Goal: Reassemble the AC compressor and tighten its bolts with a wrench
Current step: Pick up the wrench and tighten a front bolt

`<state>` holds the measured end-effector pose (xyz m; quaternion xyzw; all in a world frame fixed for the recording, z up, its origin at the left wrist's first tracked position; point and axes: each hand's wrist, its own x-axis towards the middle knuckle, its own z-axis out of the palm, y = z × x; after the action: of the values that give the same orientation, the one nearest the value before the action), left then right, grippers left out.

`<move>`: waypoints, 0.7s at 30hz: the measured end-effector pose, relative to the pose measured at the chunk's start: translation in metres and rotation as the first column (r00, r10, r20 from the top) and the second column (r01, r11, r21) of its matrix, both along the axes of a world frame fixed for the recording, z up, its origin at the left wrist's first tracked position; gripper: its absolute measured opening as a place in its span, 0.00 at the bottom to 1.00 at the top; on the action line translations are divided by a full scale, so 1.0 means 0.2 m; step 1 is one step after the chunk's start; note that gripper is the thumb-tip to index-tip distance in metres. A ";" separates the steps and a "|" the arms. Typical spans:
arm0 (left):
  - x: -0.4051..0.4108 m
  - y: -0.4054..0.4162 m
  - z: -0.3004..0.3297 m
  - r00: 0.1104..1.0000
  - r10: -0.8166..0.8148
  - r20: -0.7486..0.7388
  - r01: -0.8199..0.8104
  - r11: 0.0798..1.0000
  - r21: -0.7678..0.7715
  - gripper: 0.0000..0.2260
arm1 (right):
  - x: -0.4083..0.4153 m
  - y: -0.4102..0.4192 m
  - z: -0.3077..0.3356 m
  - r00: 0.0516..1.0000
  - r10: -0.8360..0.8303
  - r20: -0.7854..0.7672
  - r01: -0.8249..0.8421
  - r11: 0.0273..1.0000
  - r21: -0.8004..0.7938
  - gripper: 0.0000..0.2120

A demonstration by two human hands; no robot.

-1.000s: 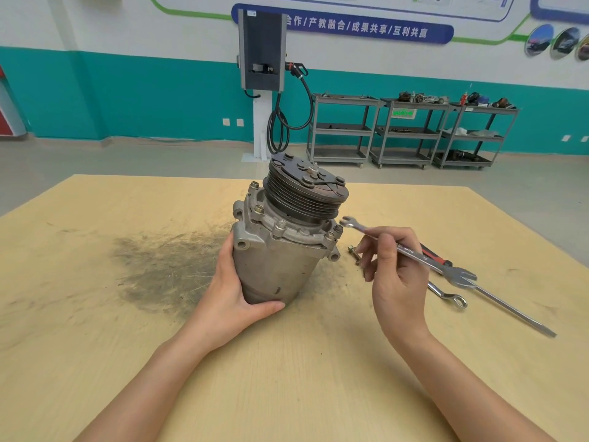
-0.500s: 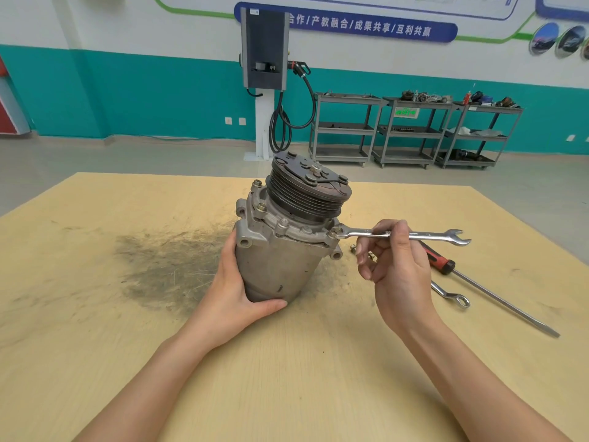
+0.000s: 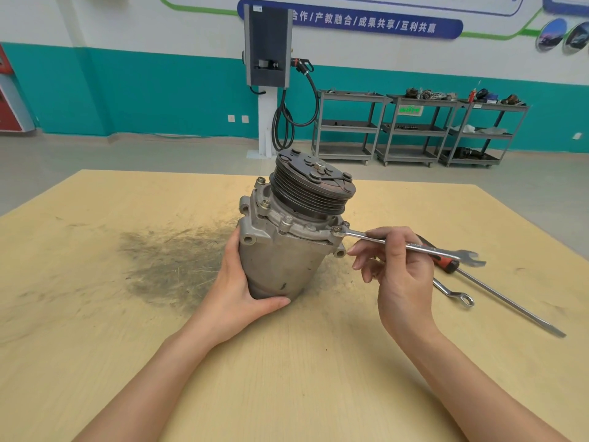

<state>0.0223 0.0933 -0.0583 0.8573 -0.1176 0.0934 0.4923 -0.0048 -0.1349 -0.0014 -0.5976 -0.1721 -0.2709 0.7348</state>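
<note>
Wrench (image 3: 411,247) is on — my right hand (image 3: 401,282) has it pinched between thumb and fingers, the rest of the hand loosely curled, and its near end sits over the flange bolt (image 3: 336,230) on the right side of the AC compressor (image 3: 287,237). My left hand (image 3: 239,291) is wrapped around the lower left of the housing, thumb across the front, keeping it upright near the middle of the tabletop (image 3: 95,346), a little toward the far edge. The body looks assembled to me: pulley and clutch plate on top, bolt heads seated around the flange. So I judge we're in the tightening stage — how many bolts are already snug I can't tell from here, and the ones round the back are hidden. Toward the right edge lie a second wrench (image 3: 452,291) and a long screwdriver (image 3: 497,295), both untouched. A dark smudge (image 3: 172,266) marks the wood left of the compressor
</note>
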 end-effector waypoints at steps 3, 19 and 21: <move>0.00 0.00 0.00 1.000 -0.001 -0.002 0.001 1.000 -0.002 0.53 | -0.04 0.03 -0.02 0.985 -0.097 0.145 0.114 0.986 -0.119 0.08; 0.00 0.00 0.00 1.000 0.013 -0.012 -0.013 1.000 0.001 0.53 | -0.04 0.02 0.04 0.993 -0.068 0.092 0.076 0.994 -0.085 0.11; 0.00 0.00 0.00 1.000 0.014 -0.017 -0.014 1.000 0.005 0.53 | -0.03 0.01 0.05 1.000 0.005 0.026 -0.004 1.000 -0.017 0.12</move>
<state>0.0224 0.0931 -0.0583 0.8601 -0.1075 0.0891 0.4907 -0.0111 -0.1332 0.0077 -0.5997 -0.1852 -0.2755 0.7281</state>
